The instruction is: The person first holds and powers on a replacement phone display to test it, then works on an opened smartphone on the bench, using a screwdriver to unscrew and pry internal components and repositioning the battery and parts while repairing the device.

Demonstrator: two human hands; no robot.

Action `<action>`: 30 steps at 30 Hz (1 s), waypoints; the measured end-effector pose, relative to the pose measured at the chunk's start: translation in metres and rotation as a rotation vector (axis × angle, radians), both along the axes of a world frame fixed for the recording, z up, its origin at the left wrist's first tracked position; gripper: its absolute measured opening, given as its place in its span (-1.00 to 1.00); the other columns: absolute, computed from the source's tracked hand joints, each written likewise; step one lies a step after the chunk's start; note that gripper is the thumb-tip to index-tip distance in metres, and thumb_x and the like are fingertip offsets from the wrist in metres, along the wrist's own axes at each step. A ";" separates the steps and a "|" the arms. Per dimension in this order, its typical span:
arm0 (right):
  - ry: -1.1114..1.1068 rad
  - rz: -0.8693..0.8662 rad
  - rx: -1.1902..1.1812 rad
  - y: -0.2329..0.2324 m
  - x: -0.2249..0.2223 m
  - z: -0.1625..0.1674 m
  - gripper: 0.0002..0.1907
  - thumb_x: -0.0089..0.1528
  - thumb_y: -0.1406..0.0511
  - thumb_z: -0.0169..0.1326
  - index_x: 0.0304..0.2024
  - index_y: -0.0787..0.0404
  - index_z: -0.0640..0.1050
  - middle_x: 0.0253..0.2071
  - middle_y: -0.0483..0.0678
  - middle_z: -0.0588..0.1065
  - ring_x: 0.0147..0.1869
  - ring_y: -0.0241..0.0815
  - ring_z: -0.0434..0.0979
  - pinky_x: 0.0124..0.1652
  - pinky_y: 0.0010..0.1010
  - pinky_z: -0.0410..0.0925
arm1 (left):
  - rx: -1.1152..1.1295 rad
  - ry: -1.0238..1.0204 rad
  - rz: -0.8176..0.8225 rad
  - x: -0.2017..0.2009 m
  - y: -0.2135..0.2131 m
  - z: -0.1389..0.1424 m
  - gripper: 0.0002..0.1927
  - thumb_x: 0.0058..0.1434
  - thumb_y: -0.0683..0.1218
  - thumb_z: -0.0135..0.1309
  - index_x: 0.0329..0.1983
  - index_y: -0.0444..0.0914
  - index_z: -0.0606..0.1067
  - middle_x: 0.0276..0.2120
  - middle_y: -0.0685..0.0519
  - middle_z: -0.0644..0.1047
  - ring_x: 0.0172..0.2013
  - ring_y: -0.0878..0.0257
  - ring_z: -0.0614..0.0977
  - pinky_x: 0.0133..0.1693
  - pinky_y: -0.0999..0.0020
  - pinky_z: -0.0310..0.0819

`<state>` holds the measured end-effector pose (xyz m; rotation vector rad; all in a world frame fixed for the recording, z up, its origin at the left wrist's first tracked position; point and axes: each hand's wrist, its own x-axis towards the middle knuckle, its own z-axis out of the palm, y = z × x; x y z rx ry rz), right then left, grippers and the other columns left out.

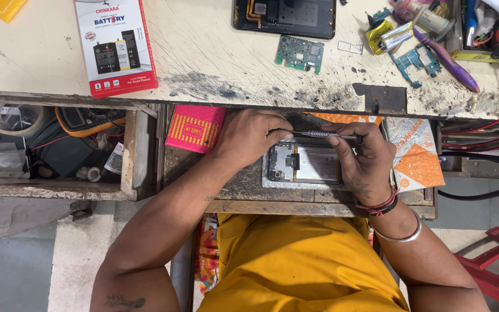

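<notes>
**Working an opened phone in the drawer**

Holding a slim screwdriver (327,135), the right hand (365,164) pinches its handle just above the opened phone (302,163). The left hand (249,136), fingers curled, steadies the tip. Beyond both hands, a green circuit board (300,54) lies on the desk (215,58).

Two hands are counted, the left hand (249,136) and the right hand (365,164), and one screwdriver (324,135) is held between them over one opened phone (304,163). Two green circuit boards (300,54) (416,60) and one further opened phone (284,16) are seen far on the bench. One battery box (116,45) is counted at far left, and one roll of tape (10,118) in the left drawer.
</notes>
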<state>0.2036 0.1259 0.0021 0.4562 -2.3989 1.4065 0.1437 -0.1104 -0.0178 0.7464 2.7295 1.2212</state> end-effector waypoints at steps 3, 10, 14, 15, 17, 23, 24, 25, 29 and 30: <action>0.019 0.003 -0.001 0.001 0.001 -0.002 -0.81 0.39 0.48 0.19 -0.08 0.32 0.41 -0.11 0.09 0.65 0.00 -0.24 0.68 -0.02 -0.51 0.49 | 0.040 0.014 -0.030 0.000 0.001 0.001 -0.65 0.10 0.07 0.28 -0.06 -0.10 0.66 -0.09 0.04 0.68 -0.10 0.10 0.72 -0.06 0.18 0.58; 0.023 -0.057 -0.091 0.010 0.003 -0.014 -0.76 0.45 0.47 0.19 0.03 0.34 0.36 -0.12 0.06 0.57 -0.03 -0.21 0.63 -0.05 -0.53 0.47 | -0.062 -0.074 -0.041 0.001 -0.002 0.010 -0.50 0.17 0.10 0.26 0.20 -0.01 0.55 -0.02 -0.04 0.65 -0.05 0.00 0.68 0.01 0.07 0.56; 0.053 -0.016 -0.249 0.019 0.008 -0.020 -0.65 0.53 0.48 0.13 0.19 0.32 0.23 0.01 0.10 0.42 0.06 -0.13 0.64 0.08 -0.44 0.52 | -0.139 -0.201 -0.039 0.001 0.000 0.012 -0.48 0.19 0.13 0.22 0.24 0.05 0.51 -0.04 0.01 0.65 -0.10 0.07 0.72 0.05 0.11 0.57; 0.055 -0.004 -0.264 0.020 0.010 -0.021 -0.63 0.53 0.47 0.13 0.21 0.30 0.21 0.01 0.11 0.43 0.05 -0.13 0.64 0.07 -0.43 0.53 | -0.142 -0.203 -0.046 0.001 0.000 0.012 -0.48 0.18 0.13 0.23 0.24 0.05 0.52 -0.03 0.01 0.65 -0.08 0.07 0.71 0.06 0.10 0.56; 0.055 0.039 -0.286 0.022 0.013 -0.023 -0.61 0.53 0.47 0.11 0.24 0.27 0.19 -0.03 0.12 0.48 0.01 -0.13 0.66 0.06 -0.44 0.54 | -0.112 -0.144 -0.062 0.003 0.000 0.011 -0.46 0.13 0.11 0.28 0.21 0.01 0.54 0.01 -0.01 0.63 -0.03 0.04 0.68 0.07 0.08 0.52; 0.066 0.202 -0.116 0.019 0.020 -0.018 -0.54 0.42 0.42 0.16 0.26 0.31 0.25 -0.15 0.16 0.55 -0.08 -0.07 0.69 -0.10 -0.43 0.53 | -0.022 -0.111 -0.173 0.003 -0.001 0.007 -0.38 -0.07 0.07 0.42 0.09 -0.15 0.58 0.10 0.04 0.60 0.10 0.07 0.62 0.12 0.17 0.49; 0.082 0.225 -0.071 0.017 0.020 -0.016 -0.51 0.38 0.41 0.18 0.27 0.33 0.28 -0.17 0.17 0.55 -0.09 -0.04 0.70 -0.15 -0.42 0.53 | -0.002 -0.078 -0.191 0.002 -0.001 0.006 -0.38 -0.08 0.06 0.44 0.07 -0.17 0.59 0.09 0.02 0.60 0.10 0.05 0.61 0.13 0.16 0.48; 0.092 0.240 -0.047 0.016 0.021 -0.015 -0.53 0.38 0.40 0.20 0.25 0.33 0.30 -0.18 0.16 0.56 -0.10 -0.05 0.70 -0.16 -0.42 0.54 | 0.018 -0.044 -0.209 0.002 -0.001 0.005 -0.38 -0.10 0.05 0.46 0.06 -0.19 0.60 0.09 -0.01 0.59 0.09 0.03 0.60 0.13 0.15 0.46; 0.125 0.275 0.071 0.012 0.020 -0.008 -0.57 0.34 0.38 0.25 0.18 0.32 0.37 -0.22 0.16 0.61 -0.08 -0.05 0.73 -0.19 -0.43 0.54 | 0.014 -0.037 -0.210 0.003 -0.001 0.001 -0.38 -0.09 0.00 0.45 0.09 -0.18 0.60 0.10 0.00 0.58 0.09 0.05 0.61 0.14 0.15 0.47; 0.133 0.278 0.107 0.011 0.020 -0.007 -0.57 0.32 0.38 0.26 0.17 0.32 0.39 -0.23 0.16 0.62 -0.07 -0.04 0.73 -0.20 -0.44 0.54 | 0.017 -0.035 -0.208 0.004 -0.001 0.000 -0.38 -0.09 0.00 0.45 0.09 -0.17 0.60 0.10 0.00 0.58 0.09 0.05 0.61 0.14 0.16 0.47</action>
